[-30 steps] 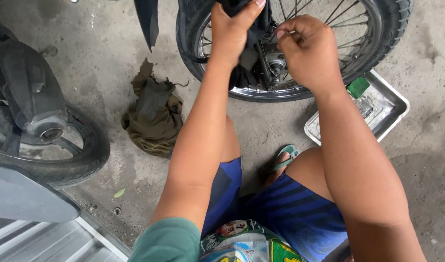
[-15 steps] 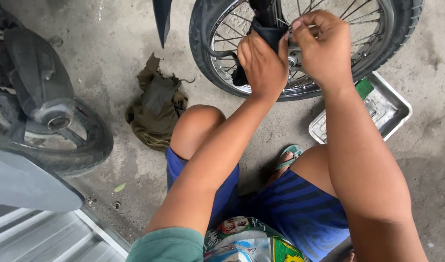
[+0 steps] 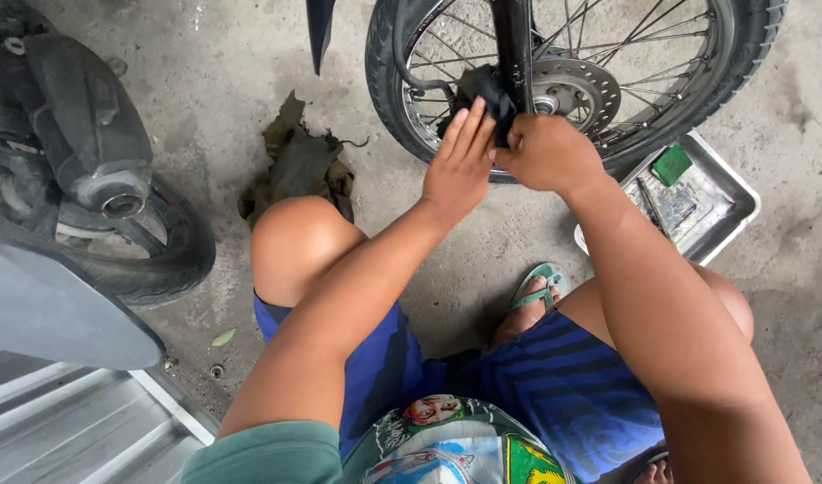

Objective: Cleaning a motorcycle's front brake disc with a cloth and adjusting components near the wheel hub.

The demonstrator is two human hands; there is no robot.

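Observation:
A spoked motorcycle wheel [image 3: 697, 81] with a black tyre stands upright on the concrete at the top of the head view, with a brake disc [image 3: 576, 90] at its hub and a black fork leg [image 3: 516, 45] in front. My left hand [image 3: 457, 166] lies flat with fingers straight against a black cloth [image 3: 482, 90] at the fork. My right hand [image 3: 547, 152] is a closed fist beside it, near the hub; what it grips is hidden.
A metal tray [image 3: 729, 193] with a green block and small tools sits right of the wheel. An olive rag [image 3: 299, 166] lies on the floor to the left. Another motorcycle's rear wheel and exhaust [image 3: 97, 170] stand at far left. My knees flank the work area.
Both hands have come lower in the view, from up among the spokes down to the fork and hub. The left hand's fingers have opened flat. The camera has tilted up.

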